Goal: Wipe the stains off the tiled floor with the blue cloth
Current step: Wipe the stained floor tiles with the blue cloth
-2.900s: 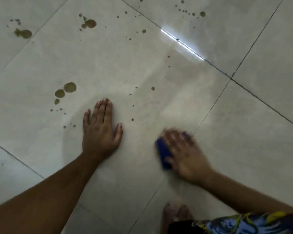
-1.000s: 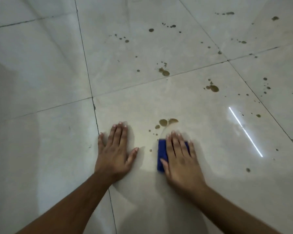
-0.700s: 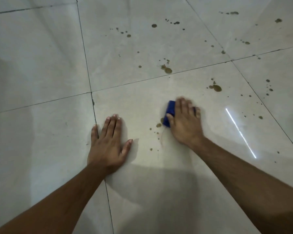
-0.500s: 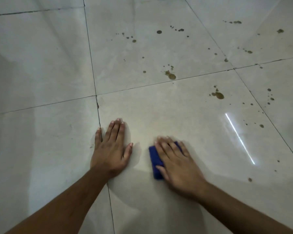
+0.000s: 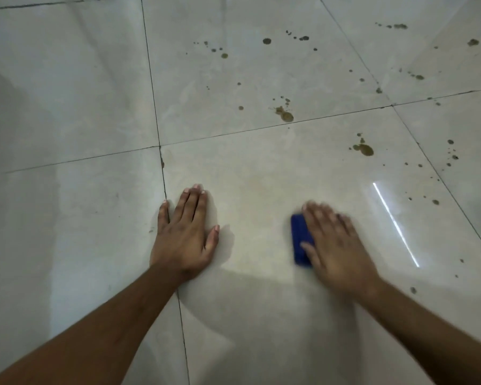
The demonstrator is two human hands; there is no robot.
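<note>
The job looks partly done, judging by how the floor (image 5: 67, 79) lies now. The patch of tile between and just ahead of the two hands shows no brown spots, only a faint sheen, so that part reads as wiped. Plenty is left: a large brown stain (image 5: 363, 149) sits farther out on the same tile, another stain (image 5: 286, 115) lies just beyond the grout line (image 5: 261, 128) on the next tile, and small specks scatter across the far tiles and toward the right edge of the floor in view.

The right hand (image 5: 335, 247) lies flat with straight fingers on the blue cloth (image 5: 300, 238), pressing it to the tile; it is blurred, so it is probably mid-stroke. The cloth is folded into a small pad, mostly hidden under the palm. The left hand (image 5: 186, 232) is spread flat on the floor beside a grout cross, holding nothing, likely as a prop.

The floor is pale, glossy, large-format tile with dark thin joints. A bright strip of reflected light (image 5: 395, 223) shows right of the cloth. No walls or furniture are in sight.
</note>
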